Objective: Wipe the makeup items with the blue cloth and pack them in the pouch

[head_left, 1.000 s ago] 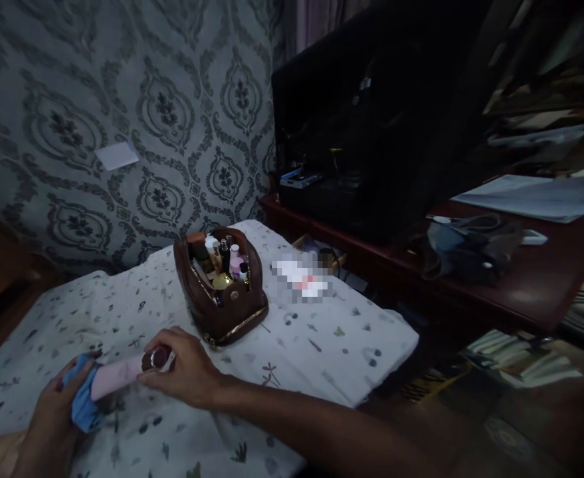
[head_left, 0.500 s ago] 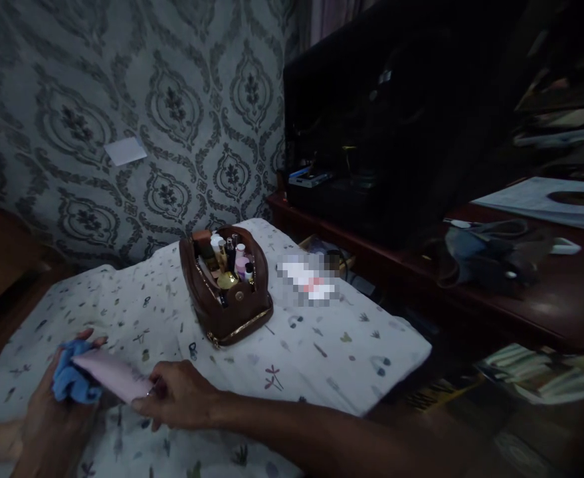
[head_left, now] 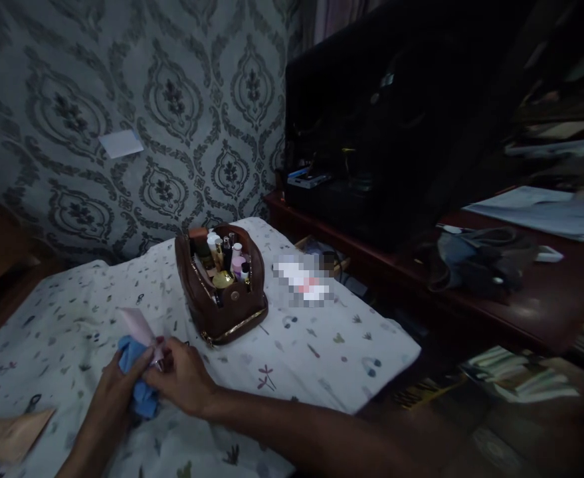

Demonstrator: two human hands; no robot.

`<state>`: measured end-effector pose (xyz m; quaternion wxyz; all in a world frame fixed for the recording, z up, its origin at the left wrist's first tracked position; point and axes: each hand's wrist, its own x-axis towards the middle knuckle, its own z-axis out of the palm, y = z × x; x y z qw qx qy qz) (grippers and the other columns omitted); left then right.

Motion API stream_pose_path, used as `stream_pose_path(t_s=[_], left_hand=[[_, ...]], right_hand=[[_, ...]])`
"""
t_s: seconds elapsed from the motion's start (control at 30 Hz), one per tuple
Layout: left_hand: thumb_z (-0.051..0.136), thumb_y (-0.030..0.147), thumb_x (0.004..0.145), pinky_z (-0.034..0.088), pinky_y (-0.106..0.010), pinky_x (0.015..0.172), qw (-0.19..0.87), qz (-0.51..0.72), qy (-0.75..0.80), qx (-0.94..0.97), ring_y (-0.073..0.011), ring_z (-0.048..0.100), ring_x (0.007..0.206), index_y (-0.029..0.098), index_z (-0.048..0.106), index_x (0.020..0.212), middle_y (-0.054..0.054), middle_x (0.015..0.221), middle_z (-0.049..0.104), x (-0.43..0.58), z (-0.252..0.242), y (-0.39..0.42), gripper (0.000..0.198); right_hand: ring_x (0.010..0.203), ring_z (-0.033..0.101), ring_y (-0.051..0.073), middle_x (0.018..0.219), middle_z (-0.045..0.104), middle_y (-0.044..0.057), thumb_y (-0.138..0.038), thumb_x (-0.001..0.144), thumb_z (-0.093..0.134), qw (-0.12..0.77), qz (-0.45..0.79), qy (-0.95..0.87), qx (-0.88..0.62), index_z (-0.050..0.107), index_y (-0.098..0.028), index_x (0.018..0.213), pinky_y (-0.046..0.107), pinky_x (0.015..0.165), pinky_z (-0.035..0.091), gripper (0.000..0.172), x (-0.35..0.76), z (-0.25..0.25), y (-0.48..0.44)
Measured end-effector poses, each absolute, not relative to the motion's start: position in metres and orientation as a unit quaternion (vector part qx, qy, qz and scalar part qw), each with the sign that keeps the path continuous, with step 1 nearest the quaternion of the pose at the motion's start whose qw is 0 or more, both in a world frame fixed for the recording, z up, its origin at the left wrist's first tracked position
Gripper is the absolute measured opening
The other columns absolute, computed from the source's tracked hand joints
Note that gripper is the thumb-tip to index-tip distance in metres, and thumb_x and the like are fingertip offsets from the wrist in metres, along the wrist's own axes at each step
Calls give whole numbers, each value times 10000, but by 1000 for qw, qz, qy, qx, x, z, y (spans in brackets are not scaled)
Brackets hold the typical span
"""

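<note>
My left hand (head_left: 109, 395) is closed around a crumpled blue cloth (head_left: 145, 403) above the bed's lower left part. My right hand (head_left: 188, 377) pinches a pale pink squeeze tube (head_left: 136, 324) near its shiny cap end. The tube's flat end points up and to the left, and the cloth touches it close to the cap. Beyond both hands stands an open brown toiletry bag (head_left: 236, 323), packed with bottles, small jars and tubes. Part of the cap is hidden by my fingers.
A patterned white sheet (head_left: 316, 338) covers the bed. A tan flat packet (head_left: 15, 433) lies at lower left. A blurred-out white item (head_left: 301, 282) is right of the bag. A dark red desk (head_left: 535, 305) with a television (head_left: 401, 133) and dark cloth items stands at right.
Both hands have come together and moved right of where the left hand was. The tube has turned from lying nearly flat to pointing upward, its cap end now beside the cloth.
</note>
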<state>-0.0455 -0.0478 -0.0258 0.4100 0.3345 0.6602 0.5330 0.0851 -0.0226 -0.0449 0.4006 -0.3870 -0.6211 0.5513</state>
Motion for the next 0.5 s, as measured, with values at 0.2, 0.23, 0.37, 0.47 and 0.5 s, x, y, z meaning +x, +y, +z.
stream_pose_path(t_s=[0.2, 0.23, 0.37, 0.47, 0.5], left_hand=[[750, 323, 733, 510, -217, 451, 441, 582, 646, 221, -153, 635, 512, 153, 666, 871, 6, 635, 672, -46, -6, -36, 235], [710, 317, 781, 511, -213, 450, 434, 594, 644, 208, -146, 631, 509, 157, 670, 888, 7, 642, 678, -48, 1, -32, 196], [571, 404, 924, 506, -190, 441, 423, 644, 607, 195, -122, 599, 487, 210, 657, 945, 40, 642, 686, -52, 26, -24, 214], [572, 483, 923, 491, -166, 444, 444, 672, 557, 203, -100, 565, 473, 209, 624, 866, 56, 601, 648, -49, 37, -21, 285], [588, 490, 914, 487, -157, 451, 459, 677, 541, 197, -89, 551, 467, 204, 608, 827, 61, 589, 627, -48, 40, -20, 300]], right_hand=[[639, 499, 106, 669, 523, -74, -232, 667, 795, 369, 524, -658, -395, 607, -193, 821, 225, 590, 347, 247, 84, -39, -28], [630, 492, 101, 661, 517, -76, -232, 659, 802, 373, 533, -655, -385, 600, -191, 795, 221, 580, 339, 246, 83, -40, -28], [564, 512, 99, 649, 537, -68, -393, 650, 834, 359, 665, -573, -319, 581, -187, 828, 214, 525, 363, 371, 83, -38, -27], [507, 542, 106, 659, 587, -39, -602, 589, 827, 320, 795, -462, -230, 561, -175, 889, 222, 483, 398, 587, 85, -29, -25], [508, 554, 106, 672, 610, -22, -638, 561, 827, 308, 825, -430, -198, 561, -168, 888, 221, 484, 402, 632, 86, -24, -25]])
